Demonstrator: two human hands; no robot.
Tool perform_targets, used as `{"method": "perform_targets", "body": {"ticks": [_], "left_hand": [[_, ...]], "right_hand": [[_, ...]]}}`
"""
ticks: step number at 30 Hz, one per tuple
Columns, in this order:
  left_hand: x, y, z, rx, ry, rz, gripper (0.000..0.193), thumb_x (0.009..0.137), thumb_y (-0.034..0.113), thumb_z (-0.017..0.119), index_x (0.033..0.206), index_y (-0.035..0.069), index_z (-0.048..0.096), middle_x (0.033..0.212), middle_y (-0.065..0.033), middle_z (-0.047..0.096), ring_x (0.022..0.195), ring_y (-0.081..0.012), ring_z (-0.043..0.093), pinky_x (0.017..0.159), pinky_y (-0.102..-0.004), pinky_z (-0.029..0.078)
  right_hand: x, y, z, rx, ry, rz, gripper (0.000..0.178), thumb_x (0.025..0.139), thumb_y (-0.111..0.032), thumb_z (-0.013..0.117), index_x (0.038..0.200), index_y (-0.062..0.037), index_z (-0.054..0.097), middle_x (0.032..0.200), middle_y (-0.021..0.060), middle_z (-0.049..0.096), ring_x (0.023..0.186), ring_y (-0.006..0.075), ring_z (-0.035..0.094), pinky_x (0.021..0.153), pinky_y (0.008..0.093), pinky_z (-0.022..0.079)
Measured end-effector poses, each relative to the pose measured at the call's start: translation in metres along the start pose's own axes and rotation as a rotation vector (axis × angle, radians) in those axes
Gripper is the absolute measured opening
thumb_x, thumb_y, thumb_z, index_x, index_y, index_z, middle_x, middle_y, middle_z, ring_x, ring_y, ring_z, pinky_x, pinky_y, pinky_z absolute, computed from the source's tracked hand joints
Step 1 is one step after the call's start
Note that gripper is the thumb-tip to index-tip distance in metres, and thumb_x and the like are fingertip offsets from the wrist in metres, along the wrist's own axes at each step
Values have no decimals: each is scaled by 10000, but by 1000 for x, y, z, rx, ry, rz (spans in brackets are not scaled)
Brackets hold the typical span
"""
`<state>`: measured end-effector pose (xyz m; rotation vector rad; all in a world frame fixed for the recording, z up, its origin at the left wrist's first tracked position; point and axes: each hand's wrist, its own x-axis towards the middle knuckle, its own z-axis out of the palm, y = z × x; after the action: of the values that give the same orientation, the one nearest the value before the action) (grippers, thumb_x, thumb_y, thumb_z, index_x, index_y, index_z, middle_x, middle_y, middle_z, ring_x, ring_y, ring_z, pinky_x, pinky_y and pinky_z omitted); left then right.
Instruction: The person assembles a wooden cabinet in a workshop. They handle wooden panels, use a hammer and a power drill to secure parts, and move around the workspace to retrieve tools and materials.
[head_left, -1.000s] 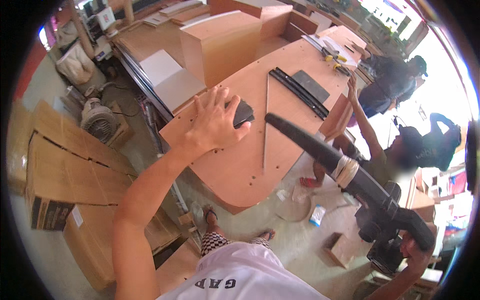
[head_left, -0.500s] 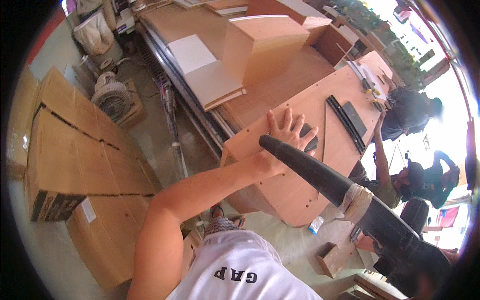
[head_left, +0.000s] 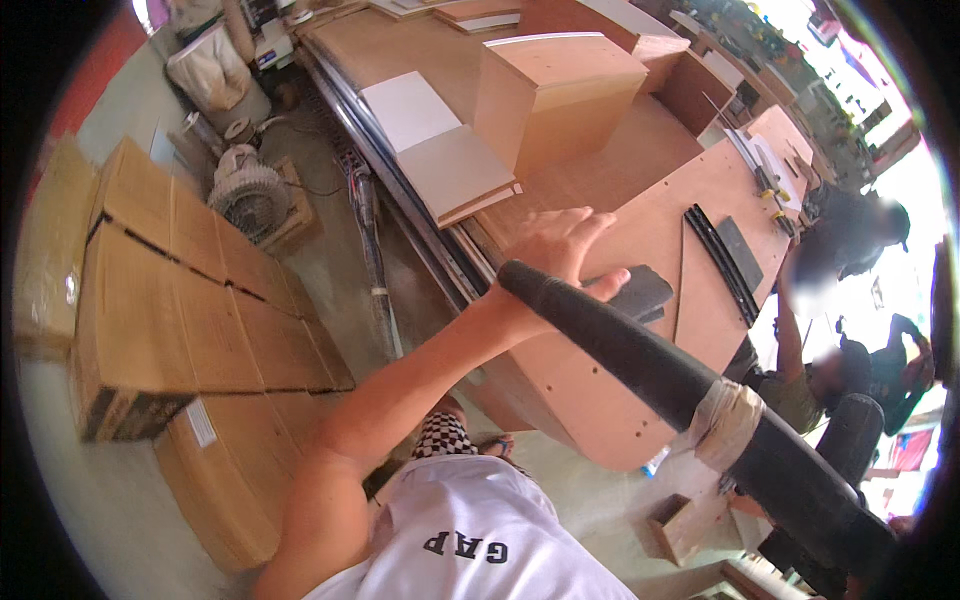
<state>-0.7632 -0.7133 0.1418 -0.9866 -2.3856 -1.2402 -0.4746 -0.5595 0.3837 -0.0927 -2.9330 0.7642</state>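
My left hand [head_left: 565, 250] is open at the near left edge of a pale wooden panel [head_left: 560, 370] with drilled holes and a rounded corner. Its fingers stretch out to the right, and the thumb points toward a small stack of dark grey flat pieces [head_left: 645, 290]. Nothing is in its grasp. A long black tube [head_left: 620, 335], like a blower nozzle with pale tape wrapped round it, crosses over the panel from the lower right. Its tip lies in front of my left wrist. My right hand does not show clearly at the dark lower right rim.
Black slide rails [head_left: 722, 265] and a grey strip [head_left: 742, 250] lie on the panel. Behind stand a wooden box [head_left: 560, 115] and white-faced boards [head_left: 455, 170]. Large cartons [head_left: 170, 320] fill the left, near a grey motor blower [head_left: 248, 190]. Two people [head_left: 855, 235] are at the right.
My left hand has slid left across the panel to its edge, uncovering the dark flat pieces. The tube has shifted slightly left relative to the panel. The whole view has swung a little left.
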Motion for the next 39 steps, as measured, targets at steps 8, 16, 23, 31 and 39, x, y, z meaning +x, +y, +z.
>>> {"method": "perform_targets", "body": {"ticks": [8,16,23,31,39], "left_hand": [[49,-152,-16,-1028,93,-638,256,1059,282,654,1137,40,684,1127,-100,718,981,-179,685,857,-336,573],[148,-234,10,-926,68,-547,154,1042,216,686,1068,64,676,1036,-49,716,925,-177,694,873,-342,575],[302,-333,45,-66,18,135,358,1033,342,641,1257,73,717,1411,-155,670,1358,-395,585,1128,-506,459],[406,-360,92,556,-587,-139,824,1033,718,340,1713,264,239,1797,-53,131,1659,-334,51,1311,-643,19],[417,-348,93,600,-540,-120,833,1018,732,353,1710,279,251,1794,-51,147,1657,-332,72,1318,-630,8]], "right_hand": [[96,-70,39,-52,18,131,408,865,-293,849,1089,0,672,893,127,715,727,212,675,631,316,504],[173,-137,54,-56,6,370,364,874,-274,837,1067,2,699,916,138,730,773,234,705,674,327,524],[197,-177,54,11,-22,535,327,881,-258,827,1047,4,721,935,147,743,814,253,732,711,336,542],[203,-172,73,49,100,627,315,901,-266,810,1013,17,730,917,159,734,815,292,745,723,361,552],[223,-147,94,-90,253,640,236,927,-194,806,994,13,717,848,137,710,723,283,691,682,362,524]]}}
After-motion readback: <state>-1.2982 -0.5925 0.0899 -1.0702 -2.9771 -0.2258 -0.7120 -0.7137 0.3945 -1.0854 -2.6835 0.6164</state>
